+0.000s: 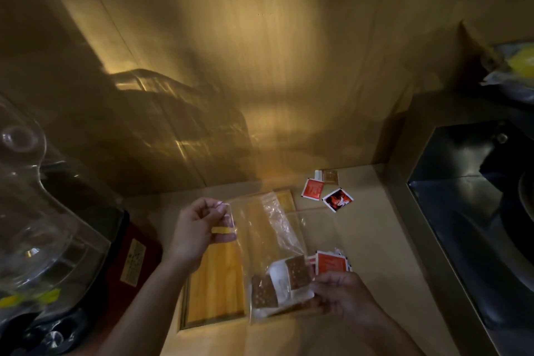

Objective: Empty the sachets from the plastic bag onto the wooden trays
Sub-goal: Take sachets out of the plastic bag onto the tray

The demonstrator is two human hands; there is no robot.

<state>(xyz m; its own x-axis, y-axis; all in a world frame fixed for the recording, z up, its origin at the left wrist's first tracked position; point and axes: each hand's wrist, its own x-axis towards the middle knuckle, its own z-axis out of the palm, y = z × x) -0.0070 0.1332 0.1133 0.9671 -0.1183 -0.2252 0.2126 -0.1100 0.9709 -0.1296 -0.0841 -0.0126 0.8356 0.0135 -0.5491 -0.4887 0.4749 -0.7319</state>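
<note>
A clear plastic bag hangs over a wooden tray. My left hand pinches the bag's upper corner near its zip edge. My right hand grips the bag's lower end, where brown-and-white sachets are bunched inside. Orange-red sachets lie just beyond my right fingers; whether they are inside the bag is unclear. Three sachets lie loose at the far end, on or beside a second wooden tray that the bag mostly hides.
A clear glass jug on a dark red appliance stands at the left. A dark metal sink takes up the right side. A wooden wall rises behind the counter. A yellow item in plastic sits top right.
</note>
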